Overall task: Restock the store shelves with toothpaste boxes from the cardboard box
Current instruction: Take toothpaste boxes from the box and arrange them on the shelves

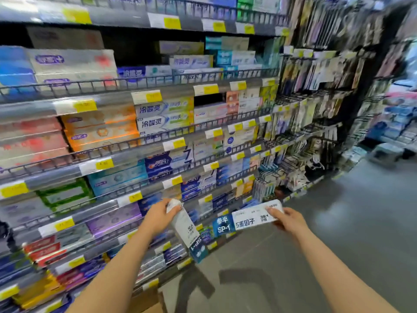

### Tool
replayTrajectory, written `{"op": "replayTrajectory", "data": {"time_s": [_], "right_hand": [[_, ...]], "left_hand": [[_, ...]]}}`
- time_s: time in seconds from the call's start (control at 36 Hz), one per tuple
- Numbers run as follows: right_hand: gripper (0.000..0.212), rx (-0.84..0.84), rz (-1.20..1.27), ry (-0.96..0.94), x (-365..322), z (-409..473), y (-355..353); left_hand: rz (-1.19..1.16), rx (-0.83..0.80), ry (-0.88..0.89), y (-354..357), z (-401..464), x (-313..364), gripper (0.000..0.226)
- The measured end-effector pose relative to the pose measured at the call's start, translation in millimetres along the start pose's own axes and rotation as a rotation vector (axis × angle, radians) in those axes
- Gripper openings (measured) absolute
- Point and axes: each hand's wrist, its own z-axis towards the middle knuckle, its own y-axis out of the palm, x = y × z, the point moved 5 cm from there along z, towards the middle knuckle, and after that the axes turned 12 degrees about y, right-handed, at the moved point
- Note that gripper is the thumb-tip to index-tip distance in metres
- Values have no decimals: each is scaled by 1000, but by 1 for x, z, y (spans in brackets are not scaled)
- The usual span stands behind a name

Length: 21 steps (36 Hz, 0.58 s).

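My left hand (161,214) grips the top end of a white and blue toothpaste box (188,233) that hangs tilted, blue end down, in front of the lower shelves. In my right hand (286,219) I hold a second white and blue toothpaste box (244,220) by its right end, lying nearly level with its blue end pointing left toward the shelves. The shelves (144,143) run across the left and middle, stacked with toothpaste boxes of many colours. A corner of the cardboard box (146,303) shows at the bottom edge between my arms.
Yellow and white price tags (154,96) line every shelf rail. To the right hang racks of toothbrushes (316,123). Grey floor (338,233) stretches to the right, with a small grey stool (385,152) and more goods at the far right.
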Motion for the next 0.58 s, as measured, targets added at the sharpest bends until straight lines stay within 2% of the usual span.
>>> {"op": "replayTrajectory", "data": {"time_s": [0.06,0.17,0.22,0.36,0.39,0.47,0.58], "right_hand": [[48,33,43,-16,-11,8,-20],[30,1,152,-11,-31,32,-45],[31,-23,192,-15,-45,50,-56],[88,-59,216,-67,-78,103,-76],[86,-70,224,-75,-89,110,-79],[48,-90,246,-91,-123,123,-88],[40,-94,266,-162,-163,148,-103]], "left_hand": [[8,-2,30,3,23,17,49],[80,-15,74,8,71,46,57],[97,-19,101,12,98,60,60],[53,-4,141,16,152,89,56],[28,7,151,17,163,94,55],[17,33,216,16,200,113,52],[89,74,326,11,244,144,44]]}}
